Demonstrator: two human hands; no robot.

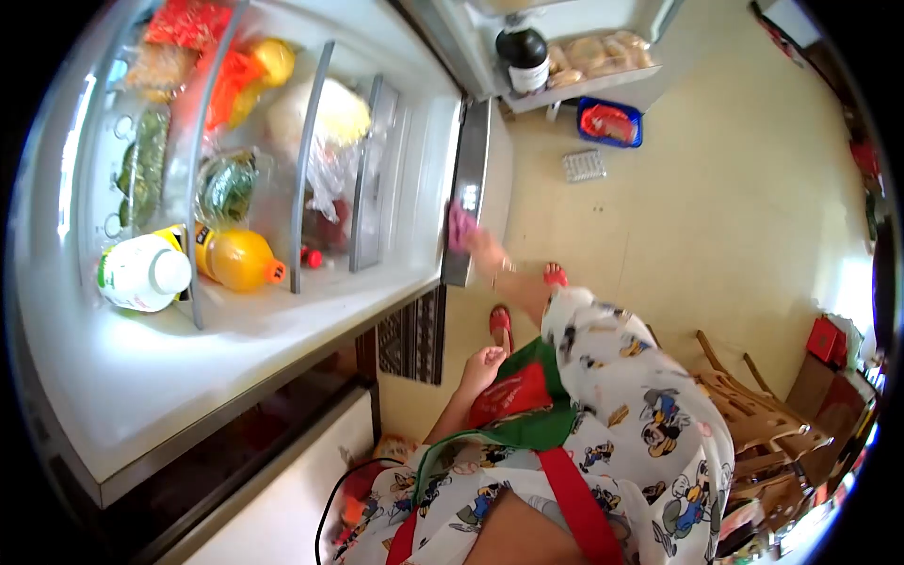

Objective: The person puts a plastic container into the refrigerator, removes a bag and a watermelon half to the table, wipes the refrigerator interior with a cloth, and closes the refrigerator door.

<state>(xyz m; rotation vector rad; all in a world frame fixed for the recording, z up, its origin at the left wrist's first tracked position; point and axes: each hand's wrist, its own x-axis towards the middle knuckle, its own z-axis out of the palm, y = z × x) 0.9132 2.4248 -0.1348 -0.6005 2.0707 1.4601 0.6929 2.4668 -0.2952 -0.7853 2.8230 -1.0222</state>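
Note:
My right hand is closed on a pink cloth. The cloth presses against the dark edge of the grey strip beside the fridge opening. Below it, my left hand hangs in front of the green apron, its fingers curled and nothing visible in them. On my left the fridge compartment stands open and lit. Its shelves hold a white bottle, an orange drink bottle, wrapped greens and bagged food.
The open door's rack holds a dark bottle and a row of eggs. A blue tray with a red package and a grey grid-like tray lie on the floor. Wooden chairs stand at right.

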